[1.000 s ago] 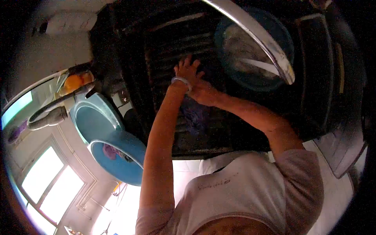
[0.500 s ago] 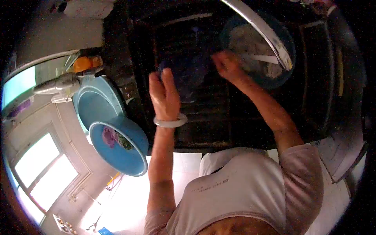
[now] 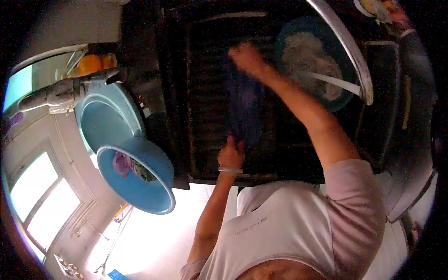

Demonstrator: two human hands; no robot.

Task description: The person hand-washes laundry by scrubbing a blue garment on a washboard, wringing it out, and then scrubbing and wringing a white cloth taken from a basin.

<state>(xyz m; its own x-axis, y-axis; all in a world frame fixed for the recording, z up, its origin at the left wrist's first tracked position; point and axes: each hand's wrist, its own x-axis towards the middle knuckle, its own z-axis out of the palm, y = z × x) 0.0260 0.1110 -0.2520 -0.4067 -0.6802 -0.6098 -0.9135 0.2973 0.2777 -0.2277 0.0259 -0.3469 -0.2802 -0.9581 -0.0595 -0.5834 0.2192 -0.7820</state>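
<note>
We saw a dim, pale-walled room with bright window panes (image 3: 51, 200) off to the left and a dark bench (image 3: 294, 158), part of it covered by a ridged panel (image 3: 205, 112). On those ridges lay a dark violet-blue cloth (image 3: 245, 107), drawn out lengthwise from near the bench's front edge toward its back edge.

At the cloth's near end we found the left hand (image 3: 232, 156), its fingers pinched together on the fabric, a pale bracelet (image 3: 231, 171) around the wrist. The right hand (image 3: 249, 58) was at the far end, its fingers curled in; it was blurred, and we could not tell whether they gripped the cloth.

Right of the cloth, toward the bench's back edge, we noticed a round dark-blue basin (image 3: 322, 29) holding a pale, crumpled mass (image 3: 305, 51). A metal tap (image 3: 347, 44) arched over it, and a white stream (image 3: 333, 84) ran from its tip across the basin. Beyond the bench's left edge we saw a blue tub (image 3: 154, 198) with purple and green cloths (image 3: 128, 165) inside, overlapping a lighter blue tub (image 3: 107, 116), with something orange (image 3: 95, 64) near that one.
</note>
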